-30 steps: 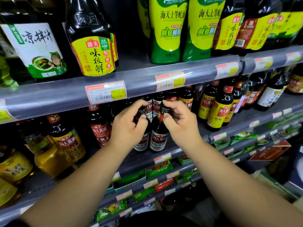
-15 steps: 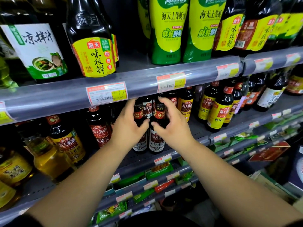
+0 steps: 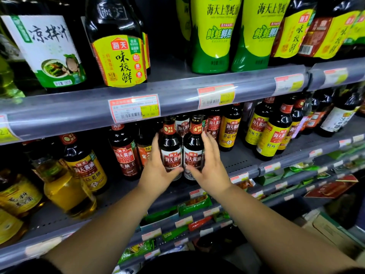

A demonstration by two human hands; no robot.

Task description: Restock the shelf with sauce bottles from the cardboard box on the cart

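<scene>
Dark sauce bottles with red-brown labels (image 3: pixel 170 147): smooth, high-gloss bodies with bright highlights on the shoulders. Grey perforated metal shelf (image 3: pixel 243 158): matt painted finish. Clear plastic price rail (image 3: pixel 177 97): smooth, shiny. White paper price tag (image 3: pixel 134 108): matt. Yellow-green squeeze bottles (image 3: pixel 215 36): glossy plastic wrap.

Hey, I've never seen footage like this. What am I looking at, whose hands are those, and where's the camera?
No machine here: the grips are a person's two bare hands. The picture comes from a wide-angle camera worn on that person's head, looking forward and down. In front is a shop shelf stocked with sauce bottles. The left hand presses the side of one dark bottle, and the right hand presses the side of its twin. Both stand upright, side by side, near the shelf's front edge. The fingers look straight, steadying rather than lifting.
</scene>
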